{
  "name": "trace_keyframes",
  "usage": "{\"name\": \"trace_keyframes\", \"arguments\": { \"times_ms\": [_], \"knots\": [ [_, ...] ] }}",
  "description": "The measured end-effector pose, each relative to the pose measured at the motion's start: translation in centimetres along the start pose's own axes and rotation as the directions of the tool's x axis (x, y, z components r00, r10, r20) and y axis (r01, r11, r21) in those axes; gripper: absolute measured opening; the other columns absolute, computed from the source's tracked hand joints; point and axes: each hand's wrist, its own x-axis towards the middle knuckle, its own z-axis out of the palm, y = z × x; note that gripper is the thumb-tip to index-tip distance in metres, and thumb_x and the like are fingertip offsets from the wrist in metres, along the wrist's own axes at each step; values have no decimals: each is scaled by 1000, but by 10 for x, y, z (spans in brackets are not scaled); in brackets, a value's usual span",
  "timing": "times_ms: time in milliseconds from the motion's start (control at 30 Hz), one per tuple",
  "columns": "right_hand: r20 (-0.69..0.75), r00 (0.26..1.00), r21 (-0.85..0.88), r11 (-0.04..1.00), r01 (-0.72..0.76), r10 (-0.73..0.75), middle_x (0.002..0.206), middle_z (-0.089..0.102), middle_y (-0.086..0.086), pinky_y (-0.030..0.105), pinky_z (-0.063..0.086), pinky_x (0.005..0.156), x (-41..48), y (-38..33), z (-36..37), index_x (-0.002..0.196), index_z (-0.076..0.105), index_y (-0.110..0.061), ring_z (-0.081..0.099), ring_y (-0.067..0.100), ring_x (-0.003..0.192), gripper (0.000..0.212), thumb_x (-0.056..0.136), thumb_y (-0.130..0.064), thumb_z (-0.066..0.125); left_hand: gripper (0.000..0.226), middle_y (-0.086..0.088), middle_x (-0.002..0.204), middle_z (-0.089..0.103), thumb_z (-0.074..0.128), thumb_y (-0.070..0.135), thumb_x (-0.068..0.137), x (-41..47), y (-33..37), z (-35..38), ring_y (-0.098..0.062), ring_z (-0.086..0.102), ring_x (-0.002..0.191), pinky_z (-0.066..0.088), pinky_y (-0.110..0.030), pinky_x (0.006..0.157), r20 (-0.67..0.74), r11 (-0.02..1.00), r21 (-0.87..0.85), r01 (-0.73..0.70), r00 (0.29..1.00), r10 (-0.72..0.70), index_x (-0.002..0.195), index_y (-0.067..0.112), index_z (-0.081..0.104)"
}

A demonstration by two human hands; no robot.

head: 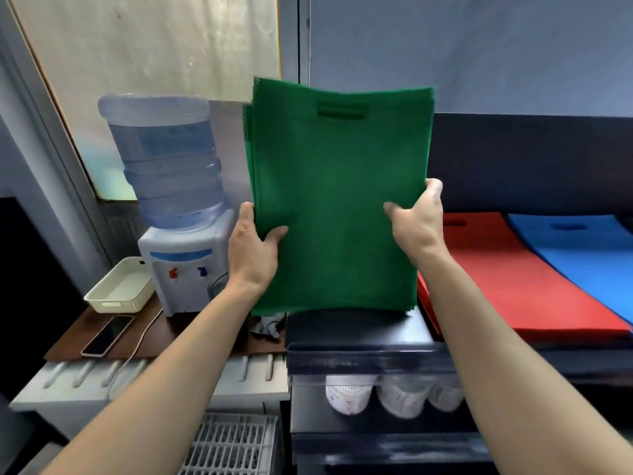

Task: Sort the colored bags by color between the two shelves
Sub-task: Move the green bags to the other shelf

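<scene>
Hands, left (251, 250) and right (416, 224), grip green bags (339, 186); bottle labels (349, 397) blurred.

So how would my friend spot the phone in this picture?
Find the water dispenser with the big blue bottle on the left. On the brown tabletop beside it sits a cream basket, and the phone lies just in front of that. It is the only flat, dark, shiny thing there.
</scene>
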Motion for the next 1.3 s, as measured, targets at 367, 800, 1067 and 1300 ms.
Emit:
{"name": "trace_keyframes", "arguments": {
  "times_ms": [367, 800, 1067, 1300],
  "knots": [
    [-30, 1000, 26, 1000, 3, -2, 128, 46, 11, 42, 42, 100, 16, -5, -3, 129, 31, -9, 49, 27, 117, 72, 70, -12, 73, 41, 1, 111, 50, 56, 13, 91, 7, 30, 9, -22, 52, 107, 44, -31, 87, 3, 983, -146, 110, 994, -111, 125, 12, 33],
    [-86, 993, -23, 997, 77, -79, 123, 53, 5, 28, 46, 88, 16, -13, -1, 136, 30, -13, 54, 23, 107, 68, 76, 0, 58, 89, -9, 151, 20, 51, -10, 87, 2, 39, 15, -26, 37, 128, 36, -39, 99, 25, 964, 168, -208, 978, 207, 149, 29, 1],
    [-27, 1000, -108, 994, 7, -10, 126, 47, 3, 44, 42, 100, 12, -4, 0, 144, 17, -22, 51, 25, 113, 84, 74, -11, 64, 91, -6, 140, 18, 54, -5, 87, 5, 13, 10, -32, 53, 107, 45, -46, 99, 172, 960, 255, -111, 983, 67, 141, 54, 10],
    [-76, 994, -34, 997, 71, -74, 133, 40, 3, 37, 41, 100, 12, -5, 9, 144, 16, -20, 46, 24, 117, 81, 76, -1, 56, 91, -6, 137, 19, 53, -7, 85, 9, 18, 9, -27, 51, 101, 44, -40, 96, 101, 965, 224, -134, 988, 114, 143, 49, 11]
  ]
}}
